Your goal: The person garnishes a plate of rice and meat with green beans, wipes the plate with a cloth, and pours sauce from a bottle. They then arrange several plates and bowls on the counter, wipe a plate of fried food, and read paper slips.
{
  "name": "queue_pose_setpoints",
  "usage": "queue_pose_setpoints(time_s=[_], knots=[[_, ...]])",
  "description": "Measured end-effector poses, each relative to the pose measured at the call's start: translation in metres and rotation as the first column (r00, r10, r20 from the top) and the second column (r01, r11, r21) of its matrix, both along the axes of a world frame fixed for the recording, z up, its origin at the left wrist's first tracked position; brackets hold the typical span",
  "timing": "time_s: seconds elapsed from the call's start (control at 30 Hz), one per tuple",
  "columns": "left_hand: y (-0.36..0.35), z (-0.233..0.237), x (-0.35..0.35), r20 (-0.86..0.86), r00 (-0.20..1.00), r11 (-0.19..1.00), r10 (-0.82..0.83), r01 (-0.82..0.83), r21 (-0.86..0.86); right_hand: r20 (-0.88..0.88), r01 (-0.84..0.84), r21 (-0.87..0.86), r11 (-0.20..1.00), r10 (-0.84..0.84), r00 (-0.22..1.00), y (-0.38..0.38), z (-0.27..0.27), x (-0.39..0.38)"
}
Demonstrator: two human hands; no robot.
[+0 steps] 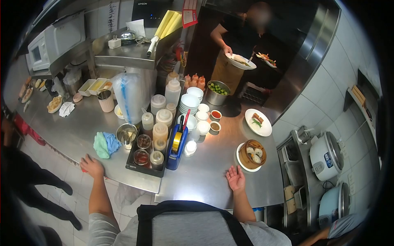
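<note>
My left hand (92, 167) rests flat on the near edge of the steel counter (197, 176), fingers spread, holding nothing. Close behind it lies a green and blue cloth (106, 144). My right hand (236, 178) lies palm up on the counter with its fingers apart and empty. Just beyond it stands a bamboo steamer (253, 154) with dumplings on a white plate. Between my hands stand a black tray (144, 158) of sauce jars and a blue tape dispenser (177, 145).
A white plate of food (258, 121), small sauce dishes (215, 115), stacked bowls (189, 102) and squeeze bottles (172, 91) stand further back. Across the counter a person (240, 39) holds a plate. Rice cookers (326, 156) sit at right, a microwave (53, 41) at far left.
</note>
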State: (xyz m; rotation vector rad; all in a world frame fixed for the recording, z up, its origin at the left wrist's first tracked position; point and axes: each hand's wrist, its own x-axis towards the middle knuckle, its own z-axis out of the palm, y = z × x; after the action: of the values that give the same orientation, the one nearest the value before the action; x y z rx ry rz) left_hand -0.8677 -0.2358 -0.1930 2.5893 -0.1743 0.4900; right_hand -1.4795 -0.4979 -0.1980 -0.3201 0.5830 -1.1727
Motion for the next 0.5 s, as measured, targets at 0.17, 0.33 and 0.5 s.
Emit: queue_pose_setpoints(time_s=[0.17, 0.33, 0.5], knots=[[0.0, -0.003, 0.003, 0.029, 1.0, 1.0, -0.004, 0.004, -0.019, 0.004, 0.009, 0.003, 1.0, -0.009, 1.0, 0.001, 0.001, 0.001], [0.002, -0.009, 0.007, 0.054, 0.998, 0.998, -0.027, 0.03, -0.053, 0.024, 0.001, -0.009, 1.0, -0.001, 1.0, 0.001, 0.0, 0.0], [0.0, 0.001, -0.001, 0.031, 0.999, 1.0, -0.007, 0.008, -0.011, 0.034, 0.002, -0.009, 1.0, -0.001, 0.999, 0.002, 0.0, -0.001]])
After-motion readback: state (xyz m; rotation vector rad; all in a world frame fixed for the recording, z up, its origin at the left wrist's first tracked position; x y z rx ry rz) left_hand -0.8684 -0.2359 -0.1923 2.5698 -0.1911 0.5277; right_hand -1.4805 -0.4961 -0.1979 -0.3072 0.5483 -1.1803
